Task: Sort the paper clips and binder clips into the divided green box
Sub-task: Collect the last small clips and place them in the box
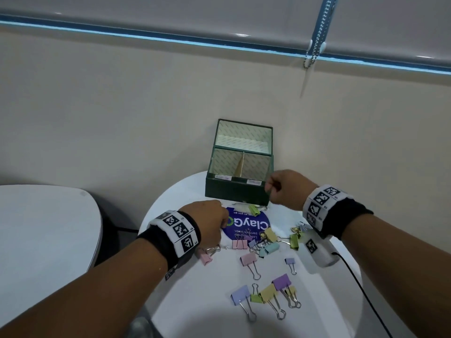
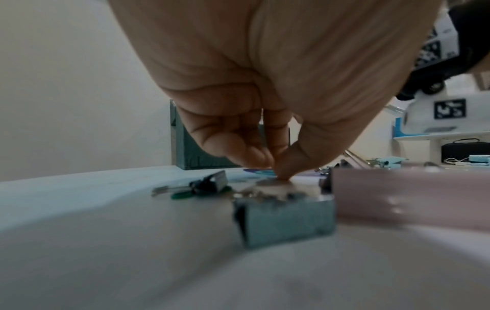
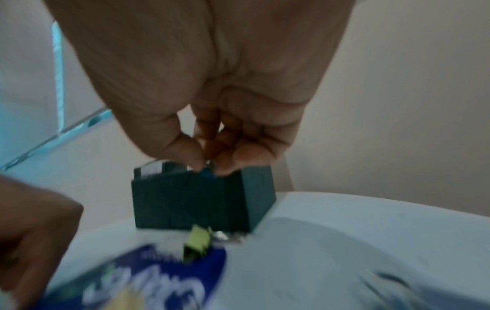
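Observation:
The green box [image 1: 234,191] stands open at the back of the round white table [image 1: 195,296], with a card divider making two front compartments. My right hand [image 1: 269,187] hovers at the box's right front corner and pinches a small blue paper clip [image 3: 208,174] between thumb and fingertips. My left hand [image 1: 223,222] is down on the table left of the blue sticker, thumb and fingers [image 2: 254,155] pinched on a small flat clip, blurred in the left wrist view. Several pastel binder clips [image 1: 249,259] lie loose in front. A green binder clip [image 1: 253,209] lies against the box.
A blue round sticker [image 1: 249,225] lies on the table before the box. A black cable [image 1: 361,284] runs off to the right. Another white table [image 1: 44,228] stands to the left. A beige wall rises right behind the box.

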A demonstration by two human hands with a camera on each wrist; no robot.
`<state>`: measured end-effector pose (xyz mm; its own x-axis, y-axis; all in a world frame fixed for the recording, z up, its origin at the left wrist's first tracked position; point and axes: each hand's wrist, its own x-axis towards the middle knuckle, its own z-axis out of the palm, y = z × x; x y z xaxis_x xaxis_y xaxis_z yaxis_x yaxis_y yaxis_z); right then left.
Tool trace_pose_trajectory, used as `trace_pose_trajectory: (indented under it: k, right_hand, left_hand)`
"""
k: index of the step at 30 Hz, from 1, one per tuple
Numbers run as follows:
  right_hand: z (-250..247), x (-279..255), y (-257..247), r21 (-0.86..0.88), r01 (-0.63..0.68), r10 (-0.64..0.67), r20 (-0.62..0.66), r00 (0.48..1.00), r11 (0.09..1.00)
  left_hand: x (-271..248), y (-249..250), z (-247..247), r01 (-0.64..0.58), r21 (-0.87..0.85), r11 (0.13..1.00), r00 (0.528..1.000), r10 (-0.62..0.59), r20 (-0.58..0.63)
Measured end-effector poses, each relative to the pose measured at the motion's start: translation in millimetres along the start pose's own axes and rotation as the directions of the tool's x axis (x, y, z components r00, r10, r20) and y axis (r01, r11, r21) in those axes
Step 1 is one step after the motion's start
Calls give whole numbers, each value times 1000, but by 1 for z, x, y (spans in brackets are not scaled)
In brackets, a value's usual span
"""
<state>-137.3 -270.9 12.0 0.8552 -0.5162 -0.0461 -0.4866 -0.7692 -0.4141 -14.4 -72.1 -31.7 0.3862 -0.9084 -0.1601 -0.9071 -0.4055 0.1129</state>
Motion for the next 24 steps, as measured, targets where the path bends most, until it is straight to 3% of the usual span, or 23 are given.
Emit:
trace_pose_trajectory:
  k: [5,11,15,19,22,24]
  right_hand:
    - [-13,26,-15,115,43,-11,-262,965,992]
    - [-3,37,-14,113,-3,34,-274,961,994]
    - [3,18,0,46,35,-16,-370,929,998]
    - [11,-12,27,-97,-11,-15,-260,966,995]
    - [15,-30,47,-180,-116,106,-64,992,977]
    - [21,-35,60,-263,-207,218,16,976,942]
  left_hand:
    - [-2,0,-3,58,23,998,997,-57,-48]
    - [1,-2,1,46,45,998,999,-46,-6]
    - [4,-4,3,75,73,995,996,-79,48]
    - [7,-4,4,104,77,992,988,-112,105]
    - [7,-3,5,107,85,991,986,-117,116]
    - [6,-2,5,102,75,992,989,-109,98]
